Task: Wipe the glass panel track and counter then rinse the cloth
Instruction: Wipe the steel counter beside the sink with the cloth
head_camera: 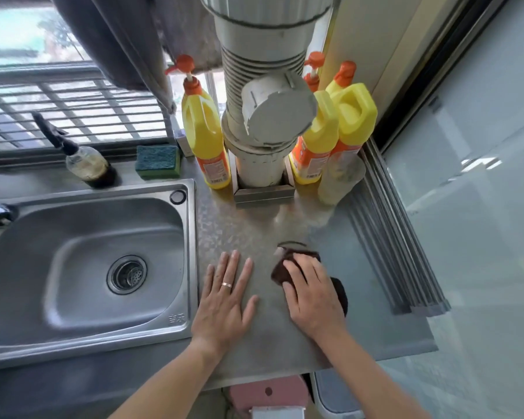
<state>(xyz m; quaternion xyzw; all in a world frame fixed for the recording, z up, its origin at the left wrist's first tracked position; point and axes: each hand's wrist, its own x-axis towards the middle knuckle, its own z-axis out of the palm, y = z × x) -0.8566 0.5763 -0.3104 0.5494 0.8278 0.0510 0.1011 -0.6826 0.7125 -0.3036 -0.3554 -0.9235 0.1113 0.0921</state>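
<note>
The right hand (313, 293) lies palm down on a dark brown cloth (288, 266), fingers spread and pressing it flat on the shiny metal counter (285, 337). The left hand (226, 300) lies flat beside it with fingers straight, holding nothing, a ring on one finger. Both arms reach forward from the bottom. The sink (82, 267) sits just left of the left hand. The glass panel track (397, 252) runs along the counter's right side. Behind stand yellow bottles (204, 137) around a big grey pipe (263, 95).
</note>
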